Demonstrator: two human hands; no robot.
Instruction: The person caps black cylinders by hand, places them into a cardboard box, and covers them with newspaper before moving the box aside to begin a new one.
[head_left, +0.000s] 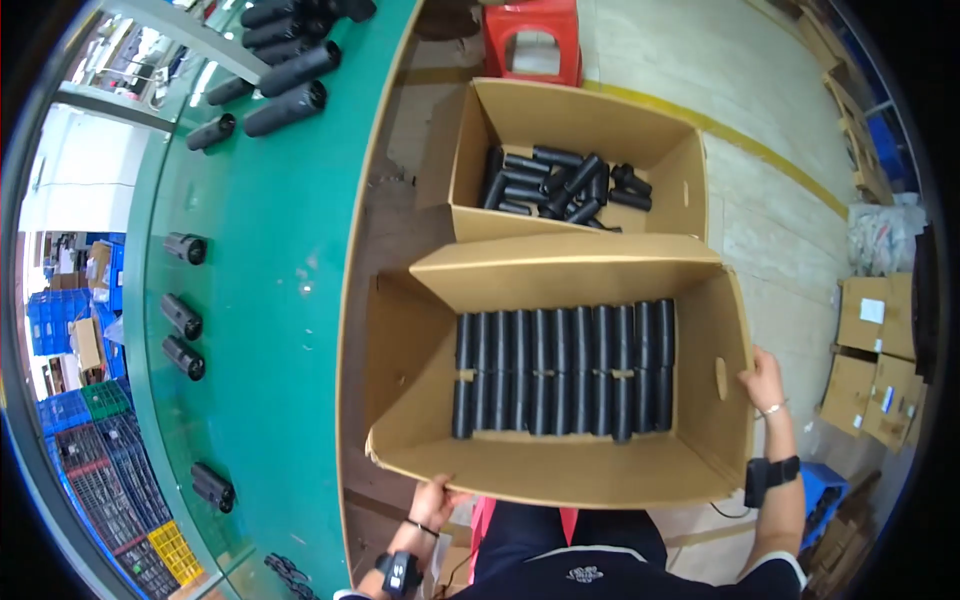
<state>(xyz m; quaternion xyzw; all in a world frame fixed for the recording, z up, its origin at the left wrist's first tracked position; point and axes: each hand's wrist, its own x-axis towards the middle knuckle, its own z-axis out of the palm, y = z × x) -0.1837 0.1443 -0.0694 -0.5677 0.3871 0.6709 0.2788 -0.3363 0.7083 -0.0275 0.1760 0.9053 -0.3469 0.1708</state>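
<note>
In front of me is an open cardboard box [560, 478], its flaps up. Inside, black cylinders [545, 345] lie side by side in two neat rows, with bare cardboard along the near side. My left hand [436, 502] grips the near edge of the box toward its left corner. On the right wall, close to the oval handle hole, my right hand [764, 381] holds the edge, fingers partly hidden behind the cardboard. A second open box [585, 100] stands just beyond, with similar black cylinders [570, 185] jumbled inside.
A long green-topped table [290, 300] runs along my left, with several black cylindrical pieces [182, 315] on it and more heaped at its far end. A red plastic stool [535, 40] stands past the boxes. Stacked cartons [878, 315] and a blue bin [825, 490] are at right.
</note>
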